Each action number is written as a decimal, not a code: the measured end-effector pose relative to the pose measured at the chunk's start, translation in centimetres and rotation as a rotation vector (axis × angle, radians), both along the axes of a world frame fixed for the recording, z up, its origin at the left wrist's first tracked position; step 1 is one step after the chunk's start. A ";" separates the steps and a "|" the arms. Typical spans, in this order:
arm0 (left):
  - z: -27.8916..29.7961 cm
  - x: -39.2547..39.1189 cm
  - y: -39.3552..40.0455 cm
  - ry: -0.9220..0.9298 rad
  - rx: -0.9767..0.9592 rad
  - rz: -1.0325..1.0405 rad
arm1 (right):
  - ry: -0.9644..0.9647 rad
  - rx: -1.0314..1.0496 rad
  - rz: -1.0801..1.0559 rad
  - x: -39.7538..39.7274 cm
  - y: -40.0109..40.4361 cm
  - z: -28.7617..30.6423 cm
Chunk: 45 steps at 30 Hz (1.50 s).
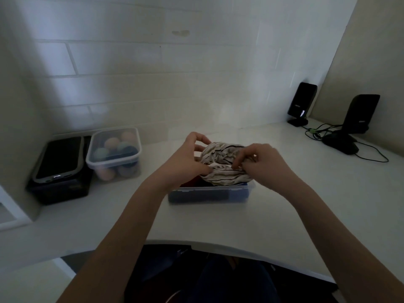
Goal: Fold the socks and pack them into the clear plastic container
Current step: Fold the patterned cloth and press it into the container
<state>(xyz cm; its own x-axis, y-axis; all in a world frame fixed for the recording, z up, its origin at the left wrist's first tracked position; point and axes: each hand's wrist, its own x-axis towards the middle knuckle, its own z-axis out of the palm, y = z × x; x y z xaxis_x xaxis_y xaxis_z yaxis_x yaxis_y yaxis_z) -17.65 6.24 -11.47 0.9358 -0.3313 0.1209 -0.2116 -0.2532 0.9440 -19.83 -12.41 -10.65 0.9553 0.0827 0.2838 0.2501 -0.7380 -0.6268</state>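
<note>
A clear plastic container [209,190] stands on the white counter in front of me, with dark blue and red fabric showing through its wall. On top of it lies a bunched white sock with thin dark stripes [220,165]. My left hand [188,158] grips the sock's left side, thumb underneath and fingers curled above. My right hand [260,161] pinches the sock's right side from above. The far part of the container is hidden behind the sock and my hands.
At the left stand a second lidded clear tub of coloured balls [114,153] and a black box with a dark case on it [60,171]. Two black speakers [302,103], a mouse [341,143] and cables lie at the right. The counter's curved edge is near my lap.
</note>
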 end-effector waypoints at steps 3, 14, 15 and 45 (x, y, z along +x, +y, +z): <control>-0.2 0.6 -0.1 -0.168 0.264 0.036 | 0.044 -0.287 -0.016 0.4 0.2 -0.7; -0.5 1.9 -0.6 -0.439 0.993 -0.060 | 0.156 -0.878 0.034 1.7 0.0 0.9; -0.5 1.8 -0.6 -0.519 1.055 -0.035 | 0.136 -0.904 0.038 1.8 0.1 0.9; 0.0 3.6 -2.9 -0.179 1.243 -0.374 | 0.743 -1.120 0.196 3.5 1.9 1.9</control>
<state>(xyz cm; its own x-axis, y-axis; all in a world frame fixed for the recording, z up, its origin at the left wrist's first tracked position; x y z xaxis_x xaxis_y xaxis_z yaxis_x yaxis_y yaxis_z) -14.06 3.32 -11.52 0.7665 -0.5452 -0.3395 -0.5558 -0.8280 0.0750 -16.29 -10.49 -8.78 0.7980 0.0781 -0.5976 0.2775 -0.9278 0.2493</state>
